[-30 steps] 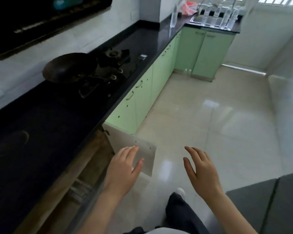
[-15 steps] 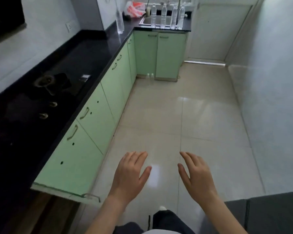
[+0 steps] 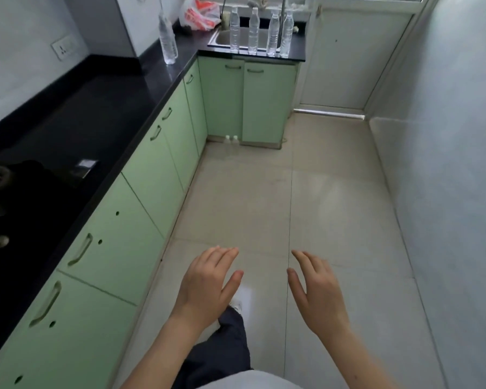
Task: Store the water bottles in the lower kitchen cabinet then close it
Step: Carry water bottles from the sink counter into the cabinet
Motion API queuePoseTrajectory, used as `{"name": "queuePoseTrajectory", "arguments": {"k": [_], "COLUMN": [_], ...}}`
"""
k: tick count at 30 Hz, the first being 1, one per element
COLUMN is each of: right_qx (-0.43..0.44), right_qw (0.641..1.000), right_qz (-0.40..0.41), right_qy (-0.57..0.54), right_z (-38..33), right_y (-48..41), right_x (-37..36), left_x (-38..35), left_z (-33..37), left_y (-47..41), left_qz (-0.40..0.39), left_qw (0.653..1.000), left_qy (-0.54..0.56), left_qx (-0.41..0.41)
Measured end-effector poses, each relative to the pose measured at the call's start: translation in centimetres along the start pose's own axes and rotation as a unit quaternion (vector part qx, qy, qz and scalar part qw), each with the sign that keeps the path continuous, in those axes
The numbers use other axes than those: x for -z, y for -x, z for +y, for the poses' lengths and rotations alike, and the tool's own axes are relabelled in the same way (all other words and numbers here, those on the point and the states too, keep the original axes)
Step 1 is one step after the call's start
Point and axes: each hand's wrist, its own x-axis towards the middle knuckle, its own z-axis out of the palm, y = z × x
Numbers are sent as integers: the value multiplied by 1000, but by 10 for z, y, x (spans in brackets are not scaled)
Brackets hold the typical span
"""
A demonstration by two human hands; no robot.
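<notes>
Several clear water bottles stand in a row on the front edge of the sink at the far end of the kitchen. One more clear bottle stands alone on the black countertop to their left. Two small bottles sit on the floor at the foot of the far green cabinet, whose doors are closed. My left hand and my right hand hover over the floor in front of me, fingers straight, holding nothing, far from every bottle.
A black countertop over green lower cabinets runs along the left. A gas stove sits on it near me. A red and white plastic bag lies beside the sink. White door at the back, tiled wall on the right.
The view has swung from the open cabinet door beside me to the far end of the kitchen. The nearby cabinet doors now look closed. Both hands stay held out, holding nothing.
</notes>
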Motion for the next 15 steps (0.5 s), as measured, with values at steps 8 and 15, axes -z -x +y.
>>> {"name": "queuePoseTrajectory", "arguments": {"k": [8, 15], "right_qx": [-6, -19], "right_qw": [999, 999], "right_qz": [43, 27], "right_qy": [4, 6], "right_z": [4, 44], "right_y": [-214, -353], "right_x": [-8, -30], "left_x": [17, -2], "left_z": [-75, -115], "left_y": [-218, -366], "left_qz": [10, 11], "left_qw": [999, 999], "left_qy": [1, -4], "left_qx": [-40, -41]}}
